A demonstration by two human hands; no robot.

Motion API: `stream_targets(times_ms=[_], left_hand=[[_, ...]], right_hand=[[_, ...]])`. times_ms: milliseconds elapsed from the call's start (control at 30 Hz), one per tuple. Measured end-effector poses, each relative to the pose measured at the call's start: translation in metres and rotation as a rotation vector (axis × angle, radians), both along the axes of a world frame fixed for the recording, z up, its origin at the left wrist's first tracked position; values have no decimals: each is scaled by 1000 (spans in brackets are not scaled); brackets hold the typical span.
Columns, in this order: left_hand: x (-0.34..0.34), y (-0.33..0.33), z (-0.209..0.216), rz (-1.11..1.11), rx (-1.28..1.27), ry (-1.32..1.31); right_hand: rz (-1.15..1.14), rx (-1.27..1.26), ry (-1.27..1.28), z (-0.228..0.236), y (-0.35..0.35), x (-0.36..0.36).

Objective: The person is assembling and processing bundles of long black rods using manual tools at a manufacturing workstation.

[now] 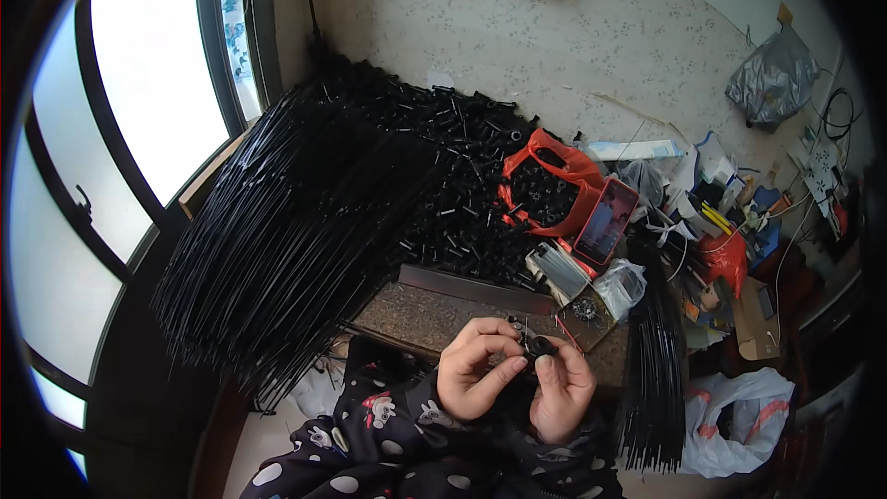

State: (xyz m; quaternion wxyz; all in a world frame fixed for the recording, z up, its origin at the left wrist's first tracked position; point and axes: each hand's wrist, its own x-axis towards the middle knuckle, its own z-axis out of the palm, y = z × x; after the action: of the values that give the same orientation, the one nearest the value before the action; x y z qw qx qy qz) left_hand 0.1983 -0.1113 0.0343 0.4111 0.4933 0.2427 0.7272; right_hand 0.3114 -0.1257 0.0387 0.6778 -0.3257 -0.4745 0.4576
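Observation:
My left hand (pixel 478 371) and my right hand (pixel 564 390) meet over the near edge of the table. Pinched between their fingertips is a small black plastic part (pixel 540 346), rounded, with a thin metallic sliver beside it; its exact kind is too small to make out. Fingers of both hands are closed on it. Just beyond them lies a little cluster of shiny metal pieces (pixel 585 309). A low dark metal strip (pixel 473 290) stands on the speckled brown tabletop (pixel 407 314), in front of a large heap of short black tubular parts (pixel 453 212).
A thick bundle of long thin black rods (pixel 277 231) hangs over the table's left edge; a smaller rod bundle (pixel 654 379) hangs at the right. Behind my hands are a red bag (pixel 577 166) of black parts, a phone (pixel 606 222) and a clear box (pixel 558 270). Clutter fills the right.

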Motion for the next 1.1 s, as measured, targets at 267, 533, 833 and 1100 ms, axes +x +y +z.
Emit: stream_targets(times_ms=[267, 533, 833, 1100], left_hand=[[-13, -8, 0, -259, -129, -85], [-26, -11, 9, -320, -76, 124], [-22, -14, 3, -395, 241, 362], [-38, -17, -3, -852, -275, -44]], right_hand=[[78, -56, 97, -5, -10, -1], [257, -43, -155, 7, -4, 19], [392, -97, -87, 12, -1, 8], [-123, 347, -759, 52, -6, 8]])
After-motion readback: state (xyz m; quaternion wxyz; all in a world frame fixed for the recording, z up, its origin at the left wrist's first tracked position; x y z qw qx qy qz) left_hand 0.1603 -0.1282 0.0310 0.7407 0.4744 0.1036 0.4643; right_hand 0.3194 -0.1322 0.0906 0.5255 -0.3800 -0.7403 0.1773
